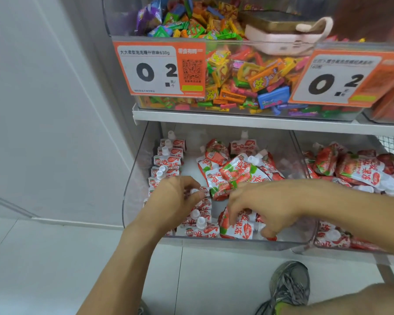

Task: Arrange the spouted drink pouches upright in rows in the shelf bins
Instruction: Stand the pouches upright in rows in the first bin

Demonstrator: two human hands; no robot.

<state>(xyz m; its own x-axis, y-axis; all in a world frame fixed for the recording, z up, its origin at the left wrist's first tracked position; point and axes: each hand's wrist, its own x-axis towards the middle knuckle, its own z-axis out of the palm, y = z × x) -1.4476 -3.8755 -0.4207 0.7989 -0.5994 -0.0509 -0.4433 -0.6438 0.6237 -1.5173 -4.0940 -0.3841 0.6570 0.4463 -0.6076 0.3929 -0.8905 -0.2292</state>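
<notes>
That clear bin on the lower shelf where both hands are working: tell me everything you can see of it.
The clear bin looks like transparent plastic, with a curved left wall and a low front lip. It sits on the lower shelf under a bin of colourful candy. Along its left side, drink pouches stand upright in a row, white caps up; in the middle, others lie jumbled. The left hand touches the row, and the right hand grips a lying pouch near the front.

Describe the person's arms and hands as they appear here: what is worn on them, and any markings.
Both forearms are bare: no sleeves reach into view, and no gloves, watch, bracelet or rings show. The left hand and right hand carry no visible markings. The right hand's thumbnail looks reddish, perhaps polish, though blur makes that uncertain.
</notes>
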